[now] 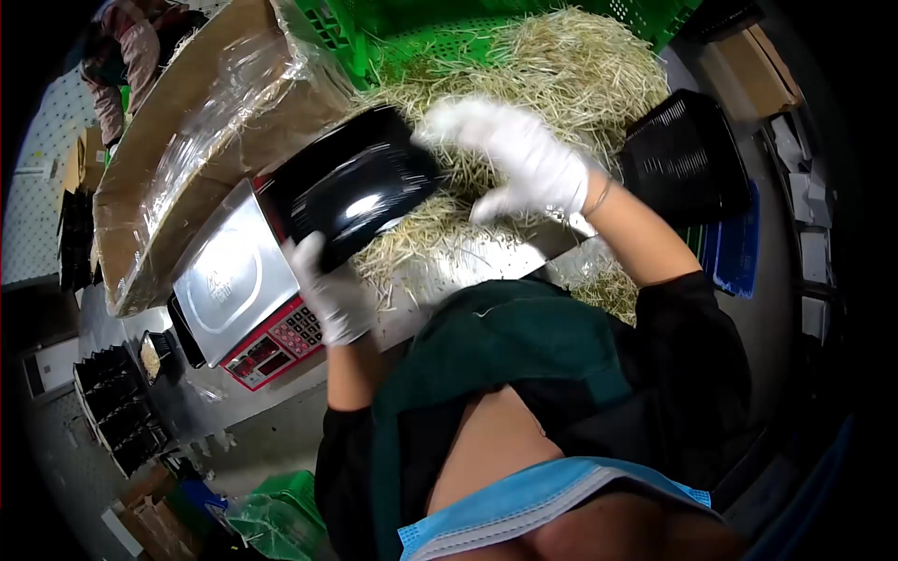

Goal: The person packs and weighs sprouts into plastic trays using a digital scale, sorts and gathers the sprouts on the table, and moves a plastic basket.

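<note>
Left hand holds black tray while green crate seemingly contains sprouts

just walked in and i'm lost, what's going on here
Someone is handling a black tray beside a heap of pale sprouts. The gloved left hand seems to hold the tray's near edge. The gloved right hand is open over the sprouts, fingertips close to the tray; whether they touch is unclear. A red scale stands just left of the tray.
</note>
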Action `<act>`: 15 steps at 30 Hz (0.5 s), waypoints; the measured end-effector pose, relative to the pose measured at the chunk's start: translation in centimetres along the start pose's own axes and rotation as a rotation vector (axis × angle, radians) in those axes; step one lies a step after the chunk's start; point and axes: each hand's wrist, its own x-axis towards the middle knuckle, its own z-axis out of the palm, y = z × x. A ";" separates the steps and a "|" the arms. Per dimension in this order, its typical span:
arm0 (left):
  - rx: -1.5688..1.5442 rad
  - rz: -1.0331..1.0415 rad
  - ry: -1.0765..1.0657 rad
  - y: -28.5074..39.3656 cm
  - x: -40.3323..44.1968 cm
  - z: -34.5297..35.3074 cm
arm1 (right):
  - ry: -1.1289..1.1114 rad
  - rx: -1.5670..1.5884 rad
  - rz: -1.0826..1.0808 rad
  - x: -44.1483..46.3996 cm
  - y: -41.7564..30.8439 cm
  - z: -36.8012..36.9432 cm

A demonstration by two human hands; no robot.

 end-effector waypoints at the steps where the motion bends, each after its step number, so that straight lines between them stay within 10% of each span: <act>1: 0.018 0.078 0.114 1.6 0.4 -1.0 | 0.109 -0.145 0.124 -1.1 4.1 0.4; 5: 0.008 0.185 0.443 6.8 1.6 -8.9 | -0.425 -0.818 1.059 -7.7 18.8 3.0; 15: 0.678 0.516 0.784 11.0 1.7 -15.2 | -0.260 -0.843 0.983 -7.3 25.8 3.0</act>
